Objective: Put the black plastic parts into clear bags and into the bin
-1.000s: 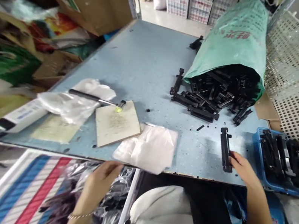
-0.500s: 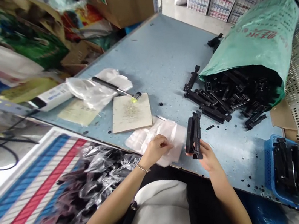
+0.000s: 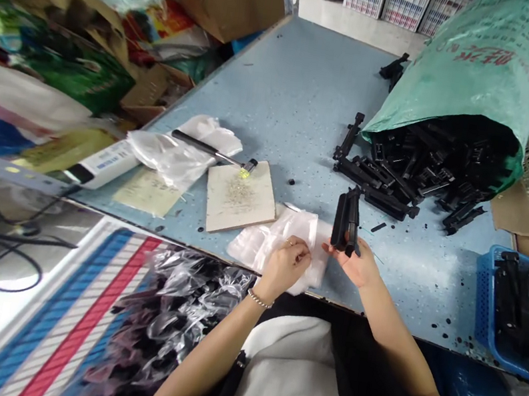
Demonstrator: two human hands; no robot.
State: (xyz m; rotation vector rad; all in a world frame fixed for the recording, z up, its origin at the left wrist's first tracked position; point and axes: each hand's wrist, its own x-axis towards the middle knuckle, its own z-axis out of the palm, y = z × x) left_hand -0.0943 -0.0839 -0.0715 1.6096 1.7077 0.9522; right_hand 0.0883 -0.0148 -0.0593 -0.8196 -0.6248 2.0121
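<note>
My right hand [image 3: 357,263] holds a black plastic bracket-like part [image 3: 347,222] from below, its long double body pointing away from me over the table. The fingers wrap under its near end. Close beside it, my left hand [image 3: 286,266], with a beaded bracelet at the wrist, is closed with curled fingers over a pile of clear plastic bags [image 3: 257,243] at the table's front edge. Whether a bag is pinched in those fingers is hidden.
A green sack [image 3: 466,83] spills black parts [image 3: 399,180] on the blue table [image 3: 310,77]. At right stands a blue basket [image 3: 484,295] of parts. Left of my hands lie a pale board [image 3: 238,200] and a hammer [image 3: 197,143]. Below is a striped crate [image 3: 109,294] with bagged items.
My right hand has tilted the black part and brought it slightly nearer my left hand. The left fingers have curled in more over the bags. The whole view has shifted a little.
</note>
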